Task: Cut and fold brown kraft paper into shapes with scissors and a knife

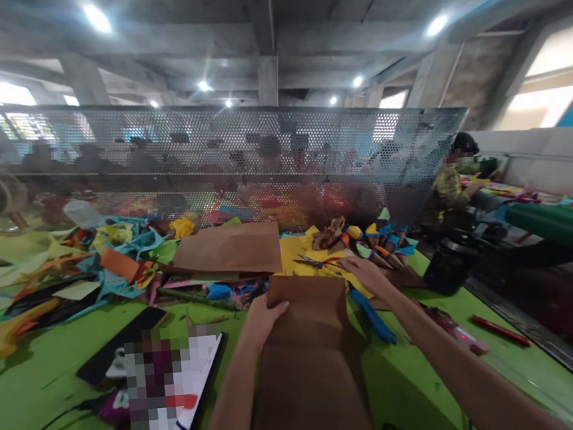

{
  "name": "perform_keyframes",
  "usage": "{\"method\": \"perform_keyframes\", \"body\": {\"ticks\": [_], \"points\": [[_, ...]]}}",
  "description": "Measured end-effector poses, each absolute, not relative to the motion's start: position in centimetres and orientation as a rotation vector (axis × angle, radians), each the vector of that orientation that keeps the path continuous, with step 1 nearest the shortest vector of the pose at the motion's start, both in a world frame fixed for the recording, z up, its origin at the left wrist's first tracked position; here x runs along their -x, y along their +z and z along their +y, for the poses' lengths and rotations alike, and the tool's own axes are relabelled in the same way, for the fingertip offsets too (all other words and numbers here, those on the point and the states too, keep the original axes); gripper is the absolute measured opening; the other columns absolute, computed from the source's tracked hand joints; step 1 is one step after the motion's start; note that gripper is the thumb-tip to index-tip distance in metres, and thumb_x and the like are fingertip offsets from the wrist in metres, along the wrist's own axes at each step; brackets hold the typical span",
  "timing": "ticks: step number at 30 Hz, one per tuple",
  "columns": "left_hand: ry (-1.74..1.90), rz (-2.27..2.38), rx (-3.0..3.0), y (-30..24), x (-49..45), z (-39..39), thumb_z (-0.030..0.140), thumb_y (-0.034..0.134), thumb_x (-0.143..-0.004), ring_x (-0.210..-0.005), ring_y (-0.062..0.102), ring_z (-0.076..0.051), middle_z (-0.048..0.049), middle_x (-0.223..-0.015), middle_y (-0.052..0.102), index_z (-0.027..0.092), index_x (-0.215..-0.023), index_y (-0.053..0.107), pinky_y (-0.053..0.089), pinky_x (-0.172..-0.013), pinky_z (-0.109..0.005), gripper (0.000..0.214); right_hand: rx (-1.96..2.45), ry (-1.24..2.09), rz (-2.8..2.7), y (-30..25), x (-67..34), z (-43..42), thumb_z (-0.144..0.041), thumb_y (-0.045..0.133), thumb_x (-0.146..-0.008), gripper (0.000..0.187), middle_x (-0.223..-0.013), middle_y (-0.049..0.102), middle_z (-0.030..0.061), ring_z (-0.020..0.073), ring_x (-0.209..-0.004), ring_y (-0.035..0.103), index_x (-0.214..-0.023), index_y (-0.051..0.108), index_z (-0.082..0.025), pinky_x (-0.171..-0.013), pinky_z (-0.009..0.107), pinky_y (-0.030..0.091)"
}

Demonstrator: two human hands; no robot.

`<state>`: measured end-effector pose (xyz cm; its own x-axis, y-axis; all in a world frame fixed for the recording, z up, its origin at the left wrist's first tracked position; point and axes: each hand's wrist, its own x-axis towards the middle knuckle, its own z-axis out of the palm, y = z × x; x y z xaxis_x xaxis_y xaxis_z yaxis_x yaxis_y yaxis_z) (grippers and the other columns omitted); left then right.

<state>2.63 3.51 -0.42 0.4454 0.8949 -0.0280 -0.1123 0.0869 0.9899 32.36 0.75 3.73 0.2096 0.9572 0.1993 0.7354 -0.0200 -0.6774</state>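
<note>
A long folded sheet of brown paper (310,373) lies in front of me on the green table. My left hand (264,320) is closed on its left edge near the top, with the thumb over the paper. My right hand (367,275) is stretched past the sheet's upper right, its fingers at the reddish handles of a pair of scissors (313,261). The blades point left over yellow paper (294,249). Just below that hand lies a blue rolled strip (374,318).
More brown paper (229,250) and a heap of coloured scraps (120,263) lie at the back. On the left are a yellow glue gun (15,329), a dark phone (122,346) and a notebook (200,370). A red pen (500,330) lies right. A perforated metal screen (241,159) stands behind; another person (451,177) sits at far right.
</note>
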Motion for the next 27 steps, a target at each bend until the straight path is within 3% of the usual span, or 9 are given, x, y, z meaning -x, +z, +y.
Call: {"method": "perform_keyframes", "body": {"ticks": [2,4,12,16,18,20,24,27], "points": [[0.904,0.811,-1.211,-0.2,-2.3,3.5,0.036,0.080,-0.062,-0.089,0.070,-0.028,-0.0101,-0.100,0.076,0.012,-0.102,0.071,0.055,-0.078,-0.037,0.047,1.885,0.363,-1.665,3.3,-32.8,2.5,-0.036,0.060,-0.087,0.028,-0.110,0.070,0.0115,0.0303,-0.107,0.062,-0.105,0.071,-0.017,-0.094,0.044,0.046],[0.914,0.793,-1.155,0.0,-2.1,3.4,0.037,0.080,-0.063,-0.088,0.071,-0.027,-0.0097,-0.101,0.075,0.013,-0.103,0.071,0.055,-0.078,-0.035,0.047,1.945,0.332,-1.754,2.8,-32.8,3.8,-0.033,0.065,-0.087,0.030,-0.118,0.066,0.0097,0.0275,-0.109,0.061,-0.113,0.066,-0.018,-0.095,0.046,0.047],[0.908,0.763,-0.981,0.4,-2.2,3.3,0.035,0.085,-0.060,-0.086,0.072,-0.026,-0.0096,-0.094,0.076,0.013,-0.101,0.071,0.056,-0.075,-0.033,0.049,2.022,0.290,-1.871,2.6,-32.5,5.6,-0.033,0.059,-0.093,0.033,-0.125,0.059,0.0090,0.0236,-0.105,0.062,-0.122,0.058,-0.017,-0.087,0.045,0.053],[0.892,0.767,-0.916,0.8,-2.3,3.0,0.034,0.086,-0.059,-0.083,0.072,-0.026,-0.0101,-0.091,0.077,0.013,-0.101,0.071,0.057,-0.072,-0.032,0.049,1.938,0.339,-1.727,4.1,-33.2,4.9,-0.022,0.073,-0.076,0.049,-0.117,0.062,0.0100,0.0264,-0.106,0.058,-0.122,0.058,-0.016,-0.091,0.044,0.048],[0.887,0.781,-0.886,1.1,-2.3,2.8,0.032,0.086,-0.057,-0.081,0.072,-0.025,-0.0105,-0.093,0.077,0.013,-0.100,0.071,0.057,-0.071,-0.032,0.049,1.878,0.396,-1.627,5.1,-33.4,4.0,-0.018,0.069,-0.070,0.057,-0.109,0.065,0.0081,0.0245,-0.097,0.060,-0.125,0.055,-0.017,-0.085,0.038,0.049],[0.878,0.782,-0.869,1.3,-2.2,2.7,0.031,0.087,-0.056,-0.078,0.072,-0.024,-0.0107,-0.095,0.076,0.013,-0.099,0.071,0.056,-0.070,-0.032,0.050,1.809,0.476,-1.536,6.0,-33.3,2.6,-0.022,0.062,-0.073,0.054,-0.101,0.066,0.0054,0.0204,-0.084,0.062,-0.126,0.054,-0.019,-0.073,0.033,0.050],[0.856,0.748,-0.857,1.5,-2.0,2.7,0.032,0.088,-0.055,-0.073,0.071,-0.021,-0.0107,-0.095,0.076,0.013,-0.098,0.071,0.056,-0.068,-0.030,0.050,1.679,0.656,-1.419,7.0,-32.2,-1.8,-0.039,0.056,-0.080,0.041,-0.079,0.063,0.0009,0.0140,-0.056,0.055,-0.117,0.057,-0.022,-0.049,0.025,0.044],[0.851,0.726,-0.861,1.4,-1.8,2.7,0.032,0.088,-0.055,-0.074,0.072,-0.021,-0.0110,-0.094,0.076,0.013,-0.098,0.072,0.056,-0.068,-0.030,0.049,1.627,0.762,-1.382,6.8,-31.3,-5.5,-0.050,0.052,-0.085,0.037,-0.062,0.056,-0.0017,0.0137,-0.044,0.048,-0.107,0.062,-0.022,-0.040,0.026,0.038]]}}
